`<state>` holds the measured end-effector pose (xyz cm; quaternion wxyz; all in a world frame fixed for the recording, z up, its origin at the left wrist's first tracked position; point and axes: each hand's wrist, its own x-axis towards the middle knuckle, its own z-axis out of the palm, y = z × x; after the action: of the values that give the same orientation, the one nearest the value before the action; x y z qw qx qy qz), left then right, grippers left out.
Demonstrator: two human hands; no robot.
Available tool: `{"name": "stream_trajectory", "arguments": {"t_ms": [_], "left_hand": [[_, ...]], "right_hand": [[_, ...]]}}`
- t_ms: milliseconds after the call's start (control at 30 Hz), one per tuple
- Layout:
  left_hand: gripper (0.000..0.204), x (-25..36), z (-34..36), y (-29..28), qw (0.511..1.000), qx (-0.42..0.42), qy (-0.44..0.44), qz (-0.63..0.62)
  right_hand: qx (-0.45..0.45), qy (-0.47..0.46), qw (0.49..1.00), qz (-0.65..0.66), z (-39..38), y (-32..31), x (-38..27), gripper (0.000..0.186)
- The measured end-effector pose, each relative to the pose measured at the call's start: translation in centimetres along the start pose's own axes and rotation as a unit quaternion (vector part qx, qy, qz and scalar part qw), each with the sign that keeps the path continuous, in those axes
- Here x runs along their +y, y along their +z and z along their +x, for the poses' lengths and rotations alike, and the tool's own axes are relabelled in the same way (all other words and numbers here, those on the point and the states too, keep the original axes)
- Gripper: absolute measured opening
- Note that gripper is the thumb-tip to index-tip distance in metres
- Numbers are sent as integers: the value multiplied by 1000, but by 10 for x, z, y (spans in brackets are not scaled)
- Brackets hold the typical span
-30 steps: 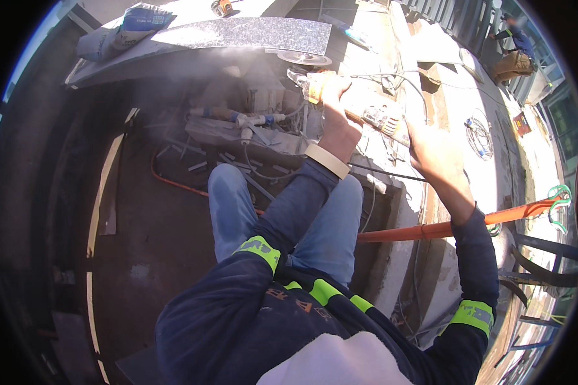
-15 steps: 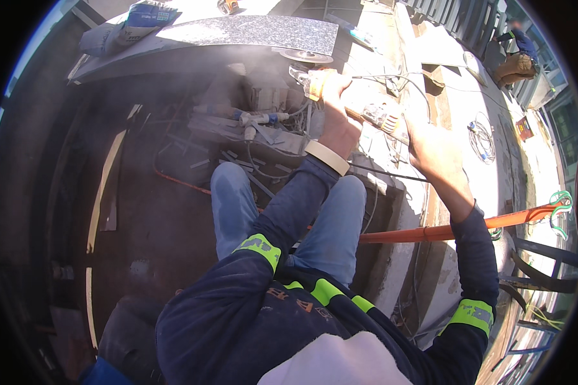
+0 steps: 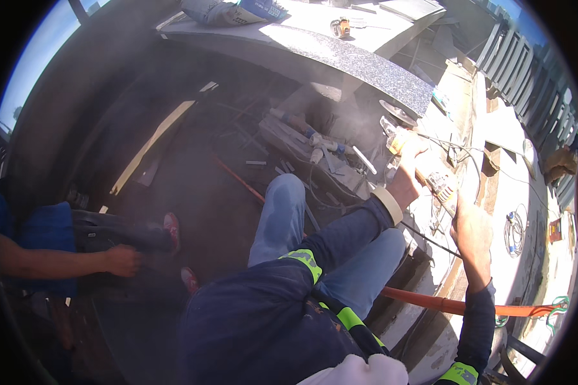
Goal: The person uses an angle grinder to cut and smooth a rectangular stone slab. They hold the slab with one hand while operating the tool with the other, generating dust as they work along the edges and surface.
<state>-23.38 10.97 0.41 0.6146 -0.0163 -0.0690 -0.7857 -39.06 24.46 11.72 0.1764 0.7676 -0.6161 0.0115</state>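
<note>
An orange and grey angle grinder (image 3: 439, 183) is held in both my hands at the right of centre. My left hand (image 3: 408, 172) wraps round its front part, close behind the metal head. At the rear end of the body, my right hand (image 3: 472, 232) is closed on it. The grinder's round disc (image 3: 398, 113) lies close by the edge of a speckled grey stone slab (image 3: 359, 63); whether they touch I cannot tell. Pale dust hangs below the slab and blurs what lies there.
At the left a person's hand (image 3: 122, 260) and blue clothing show. White pipe fittings (image 3: 331, 146) lie below the slab. An orange strap (image 3: 456, 305) crosses near my right forearm. A coiled cable (image 3: 514, 235) rests farther right. Bags (image 3: 257, 10) and a yellow-black tool (image 3: 340, 27) sit on the slab.
The view has swung left, so the slab, grinder and my hands appear farther right and lower. The person at the left has come into view. Both hands keep hold of the grinder.
</note>
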Motion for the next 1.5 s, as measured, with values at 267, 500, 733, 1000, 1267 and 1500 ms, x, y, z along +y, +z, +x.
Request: {"name": "stream_trajectory", "arguments": {"t_ms": [267, 500, 733, 1000, 1267, 1500], "left_hand": [[23, 26, -7, 28, 999, 41, -27, -10], [24, 11, 4, 21, 998, 42, -55, -3], [18, 8, 3, 14, 998, 41, -54, -7], [23, 7, 9, 5, 998, 26, -61, -14], [25, 6, 7, 7, 997, 17, -65, -25], [18, 7, 2, 11, 996, 18, -75, -34]], "right_hand": [[7, -46, 998, -41, 11, -4, 0, 53], [24, -19, 999, -23, 6, 2, 10, 50], [14, -21, 999, -45, 2, -3, 4, 51], [16, -27, 998, -57, 2, 3, 10, 59], [26, -26, 998, -53, 1, -4, 6, 57], [28, -11, 997, -72, -3, 1, 6, 53]]}}
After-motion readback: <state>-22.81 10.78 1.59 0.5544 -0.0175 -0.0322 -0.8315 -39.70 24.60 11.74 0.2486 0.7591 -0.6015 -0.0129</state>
